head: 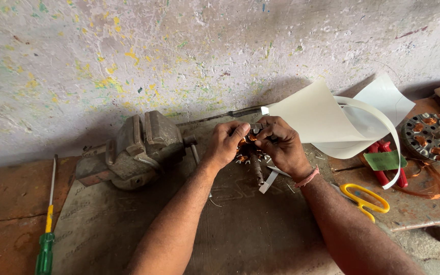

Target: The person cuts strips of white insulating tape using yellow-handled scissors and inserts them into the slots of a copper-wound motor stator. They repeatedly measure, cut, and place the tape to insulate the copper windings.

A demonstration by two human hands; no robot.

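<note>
Left hand (pixel 226 142): grip clamped on copper-wound stator (pixel 245 148), mid-desk.
Right hand (pixel 282 146): grip pinching stator's far edge.
Vise (pixel 137 148): just left.

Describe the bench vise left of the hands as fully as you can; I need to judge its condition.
The bench vise is a heavy grey metal block, worn and grimy, with dull, dusty surfaces. Its two jaws stand upright with a narrow gap between them, and nothing shows clamped there. A screw with a handle bar sticks out on its right side, toward the left hand. It sits on the dark mat against the paint-flecked wall; neither hand touches it.
</note>
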